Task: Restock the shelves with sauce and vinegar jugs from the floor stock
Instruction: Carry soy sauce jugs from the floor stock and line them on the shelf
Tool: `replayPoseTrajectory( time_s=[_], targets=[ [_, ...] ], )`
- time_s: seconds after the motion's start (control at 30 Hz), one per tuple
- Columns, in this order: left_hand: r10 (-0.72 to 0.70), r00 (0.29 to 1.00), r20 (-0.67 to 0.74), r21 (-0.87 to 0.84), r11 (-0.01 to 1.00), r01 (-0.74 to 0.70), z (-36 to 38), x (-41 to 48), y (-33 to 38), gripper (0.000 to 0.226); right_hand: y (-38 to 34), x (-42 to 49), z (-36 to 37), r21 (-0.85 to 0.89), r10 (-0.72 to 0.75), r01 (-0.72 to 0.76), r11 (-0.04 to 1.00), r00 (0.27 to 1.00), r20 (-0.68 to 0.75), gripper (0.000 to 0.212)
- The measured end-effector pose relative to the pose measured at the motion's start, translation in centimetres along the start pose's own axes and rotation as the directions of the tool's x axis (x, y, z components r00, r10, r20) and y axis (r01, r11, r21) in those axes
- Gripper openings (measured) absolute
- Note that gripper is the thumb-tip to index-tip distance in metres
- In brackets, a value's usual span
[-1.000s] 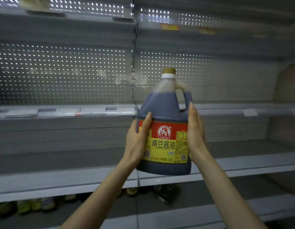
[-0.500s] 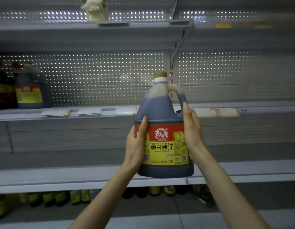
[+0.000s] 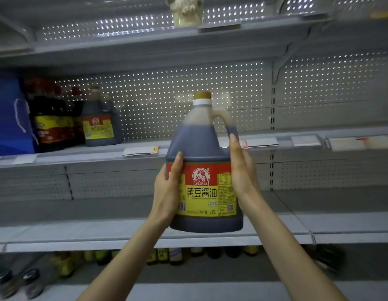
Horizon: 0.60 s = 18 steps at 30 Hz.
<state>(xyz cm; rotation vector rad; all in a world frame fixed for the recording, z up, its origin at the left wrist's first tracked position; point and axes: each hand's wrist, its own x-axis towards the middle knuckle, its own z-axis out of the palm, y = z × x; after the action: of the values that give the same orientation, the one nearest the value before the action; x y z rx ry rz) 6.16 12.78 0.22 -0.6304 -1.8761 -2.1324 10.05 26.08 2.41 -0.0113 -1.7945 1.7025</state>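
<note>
Far left on the middle shelf (image 3: 210,156): a blue carton (image 3: 8,118) is sitting at the frame edge, and dark bottles (image 3: 50,122) are standing just beside it. A shelved jug (image 3: 99,122) with the same red-yellow label is standing upright right of those, near the perforated back panel (image 3: 188,101). A paper price tag (image 3: 141,151) is lying on the shelf lip between that jug and your hands.

Your left hand (image 3: 167,192) is gripping the left flank of the soy sauce jug (image 3: 205,170). Its thumb is lying up the front across the label edge, and the fingers are wrapping behind, out of sight.

You are holding the jug upright in the air in front of the shelving, with its cap up and its handle to the right. Its base is hanging level with the lower shelf (image 3: 297,233), not touching it.

Your right hand (image 3: 243,177) is clamping the right flank, palm flat on the side. One digit is reaching up to the base of the handle, and the rest are hidden behind.

More price tags (image 3: 306,141) are sitting on the lip to the right. Small bottles (image 3: 167,256) are lining the bottom shelf, blurred.
</note>
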Motion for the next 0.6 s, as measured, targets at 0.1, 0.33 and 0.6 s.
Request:
replayPoseTrajectory(
  time_s=[0.1,0.33,0.6],
  targets=[
    [0.015,1.0,-0.011,-0.001,1.0,-0.015,-1.5,1.2,0.3,0.081,-0.6,0.6,1.7,0.01,-0.01,0.01,1.0,1.0,0.014,0.071],
    [0.053,0.998,-0.024,0.009,0.999,-0.052,-3.0,4.7,0.4,0.076,-0.3,4.1,4.3,0.081,-0.033,0.026,0.996,0.996,0.08,0.07],
    [0.139,0.978,-0.156,0.07,0.989,-0.13,-6.5,9.6,0.4,0.076,0.7,9.4,9.7,0.161,-0.093,0.061,0.985,0.975,0.203,0.07]
  ],
)
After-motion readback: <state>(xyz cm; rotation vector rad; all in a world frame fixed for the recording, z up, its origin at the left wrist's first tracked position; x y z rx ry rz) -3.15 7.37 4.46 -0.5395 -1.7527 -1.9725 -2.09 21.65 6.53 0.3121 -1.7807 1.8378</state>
